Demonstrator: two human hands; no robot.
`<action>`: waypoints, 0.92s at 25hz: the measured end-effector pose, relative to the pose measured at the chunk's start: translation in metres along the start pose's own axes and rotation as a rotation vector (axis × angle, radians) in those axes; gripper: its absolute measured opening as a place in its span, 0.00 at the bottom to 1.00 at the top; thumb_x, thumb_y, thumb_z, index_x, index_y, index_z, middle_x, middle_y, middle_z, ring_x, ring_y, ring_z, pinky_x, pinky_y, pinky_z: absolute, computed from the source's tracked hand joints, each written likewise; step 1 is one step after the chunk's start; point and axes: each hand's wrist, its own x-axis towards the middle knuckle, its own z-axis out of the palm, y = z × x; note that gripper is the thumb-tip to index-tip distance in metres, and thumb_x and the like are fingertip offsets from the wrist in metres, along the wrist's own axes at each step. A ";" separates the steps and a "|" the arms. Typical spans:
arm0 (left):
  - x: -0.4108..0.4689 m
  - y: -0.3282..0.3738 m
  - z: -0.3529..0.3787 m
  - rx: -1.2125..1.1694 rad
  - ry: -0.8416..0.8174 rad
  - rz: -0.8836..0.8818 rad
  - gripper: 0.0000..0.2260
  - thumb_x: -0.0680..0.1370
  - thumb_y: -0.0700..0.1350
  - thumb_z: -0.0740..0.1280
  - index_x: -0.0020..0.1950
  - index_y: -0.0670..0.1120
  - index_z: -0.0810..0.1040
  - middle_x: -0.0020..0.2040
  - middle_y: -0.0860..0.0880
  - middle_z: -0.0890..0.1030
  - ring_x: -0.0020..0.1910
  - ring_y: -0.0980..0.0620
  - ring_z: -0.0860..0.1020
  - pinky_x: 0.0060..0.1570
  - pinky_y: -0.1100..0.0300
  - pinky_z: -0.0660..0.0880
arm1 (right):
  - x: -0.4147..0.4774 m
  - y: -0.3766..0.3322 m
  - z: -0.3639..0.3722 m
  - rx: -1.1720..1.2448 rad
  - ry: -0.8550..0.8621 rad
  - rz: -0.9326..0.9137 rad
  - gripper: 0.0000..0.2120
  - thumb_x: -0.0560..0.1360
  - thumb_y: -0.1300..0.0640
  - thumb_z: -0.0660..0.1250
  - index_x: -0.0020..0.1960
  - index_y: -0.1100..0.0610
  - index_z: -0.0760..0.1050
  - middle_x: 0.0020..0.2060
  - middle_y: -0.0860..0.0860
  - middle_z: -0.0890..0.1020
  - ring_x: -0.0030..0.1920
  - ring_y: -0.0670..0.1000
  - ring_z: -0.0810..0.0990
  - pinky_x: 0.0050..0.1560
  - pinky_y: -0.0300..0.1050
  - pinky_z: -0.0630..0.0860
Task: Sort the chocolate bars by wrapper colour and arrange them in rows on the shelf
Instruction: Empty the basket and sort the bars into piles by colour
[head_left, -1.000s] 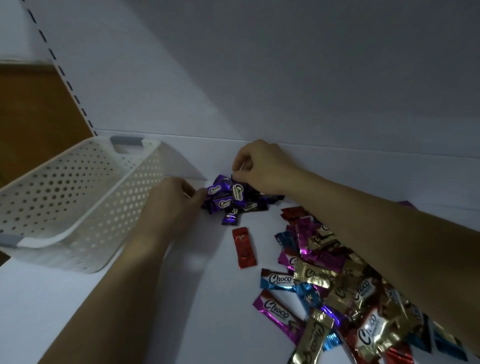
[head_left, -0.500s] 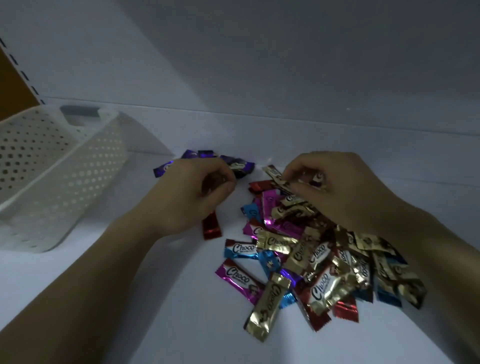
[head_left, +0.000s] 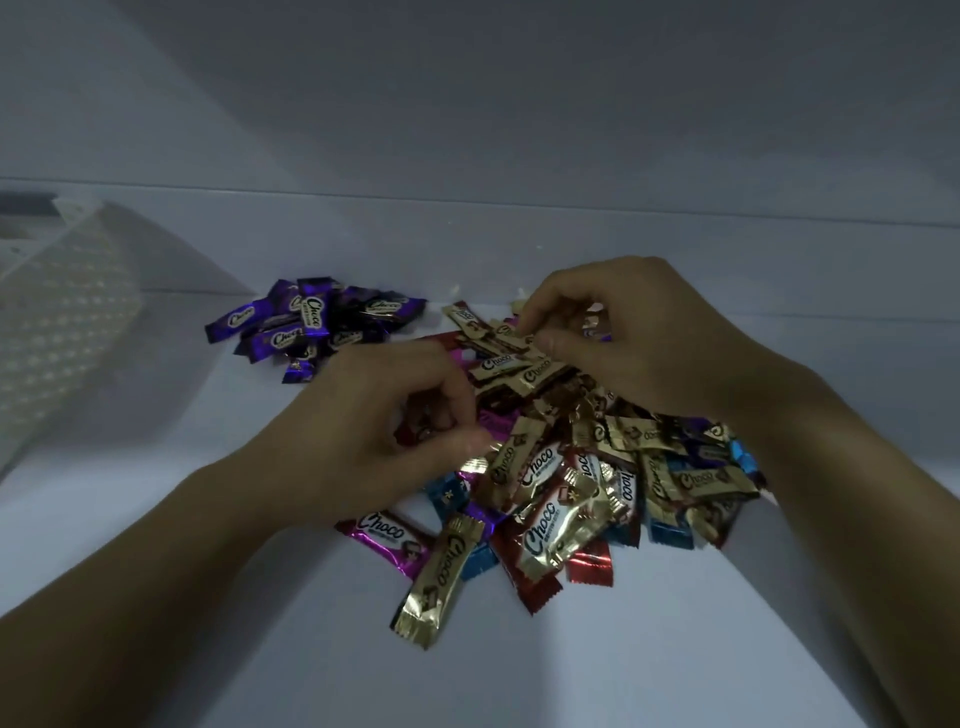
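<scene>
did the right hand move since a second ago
Yes: the right hand went right, from the purple pile to the mixed heap, pinching a gold bar.

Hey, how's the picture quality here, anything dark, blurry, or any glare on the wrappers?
Head view: dim, bluish light throughout; white perforated basket at the left edge smeared by blur; gold bars throw bright glare; purple bars darker, logos readable; left hand, curled over a red bar, looks soft at the fingertips; right hand, pinching a gold bar, sharper.

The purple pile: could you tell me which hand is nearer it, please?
Left. The left hand is just front-right of the purple pile; the right hand is farther right.
</scene>
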 end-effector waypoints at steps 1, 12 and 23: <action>0.000 0.004 0.005 -0.004 -0.042 0.020 0.10 0.73 0.54 0.77 0.45 0.51 0.79 0.39 0.57 0.77 0.38 0.54 0.78 0.37 0.64 0.73 | -0.001 -0.001 -0.003 0.004 -0.022 -0.006 0.05 0.76 0.56 0.73 0.51 0.50 0.84 0.40 0.40 0.83 0.45 0.41 0.81 0.47 0.36 0.76; -0.005 -0.007 0.007 0.109 -0.146 0.069 0.18 0.66 0.54 0.82 0.43 0.59 0.73 0.39 0.58 0.80 0.36 0.55 0.80 0.34 0.56 0.78 | -0.004 -0.003 0.011 -0.027 -0.299 0.023 0.07 0.75 0.48 0.72 0.44 0.51 0.84 0.37 0.41 0.81 0.41 0.42 0.80 0.42 0.31 0.73; -0.003 0.001 0.003 0.112 -0.018 0.004 0.04 0.77 0.51 0.65 0.49 0.55 0.78 0.39 0.62 0.79 0.39 0.60 0.80 0.39 0.71 0.73 | 0.002 0.041 -0.022 -0.110 0.290 0.362 0.11 0.82 0.57 0.61 0.50 0.52 0.83 0.42 0.48 0.85 0.35 0.41 0.79 0.35 0.24 0.71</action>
